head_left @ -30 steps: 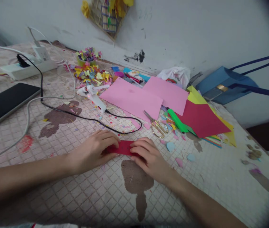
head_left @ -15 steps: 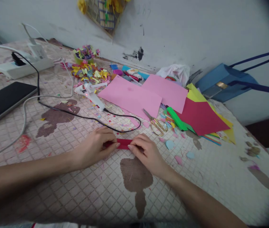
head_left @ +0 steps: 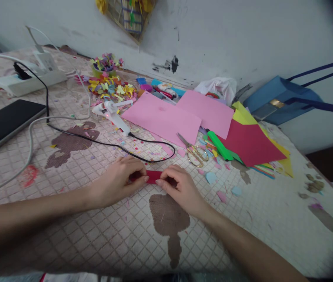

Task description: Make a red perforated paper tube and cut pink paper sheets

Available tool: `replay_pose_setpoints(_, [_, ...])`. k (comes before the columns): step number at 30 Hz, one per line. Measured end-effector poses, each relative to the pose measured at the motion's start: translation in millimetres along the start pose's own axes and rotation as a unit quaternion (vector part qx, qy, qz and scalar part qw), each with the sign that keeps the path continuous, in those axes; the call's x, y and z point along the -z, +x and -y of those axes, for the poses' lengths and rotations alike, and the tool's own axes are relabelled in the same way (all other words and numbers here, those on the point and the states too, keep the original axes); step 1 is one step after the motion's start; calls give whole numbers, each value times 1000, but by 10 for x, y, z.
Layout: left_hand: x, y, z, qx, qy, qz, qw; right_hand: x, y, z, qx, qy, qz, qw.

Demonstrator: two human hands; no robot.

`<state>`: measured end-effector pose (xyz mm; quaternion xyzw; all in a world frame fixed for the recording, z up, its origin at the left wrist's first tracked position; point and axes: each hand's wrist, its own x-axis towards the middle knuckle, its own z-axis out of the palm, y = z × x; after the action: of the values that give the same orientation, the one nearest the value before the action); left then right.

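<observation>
While L fingers (head_left: 135, 167), R fingers (head_left: 174, 173) pinch ends, dk-red paper strip (head_left: 154, 177) looks narrow.

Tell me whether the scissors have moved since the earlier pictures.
No: judged against the nearest brown patch on the tablecloth, the scissors lie where they lay; only the view has shifted slightly.

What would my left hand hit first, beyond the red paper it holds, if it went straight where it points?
Probably your right hand, which holds the other end of the red paper, though depth is hard to judge from this one view.
</observation>
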<state>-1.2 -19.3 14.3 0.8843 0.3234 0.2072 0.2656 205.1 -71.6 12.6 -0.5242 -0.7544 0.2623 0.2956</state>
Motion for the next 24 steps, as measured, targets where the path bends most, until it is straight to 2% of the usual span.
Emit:
replay_pose_setpoints(11, [-5,36,-10,3,25,24,999,-43,25,5,1,-31,-6,999])
replay_pose_setpoints(17, [-32,46,5,21,31,5,999,-65,46,-6,-6,-40,-16,999])
replay_pose_setpoints(24, [-33,47,10,18,43,16,999,-85,14,-32,-43,-2,-46,998])
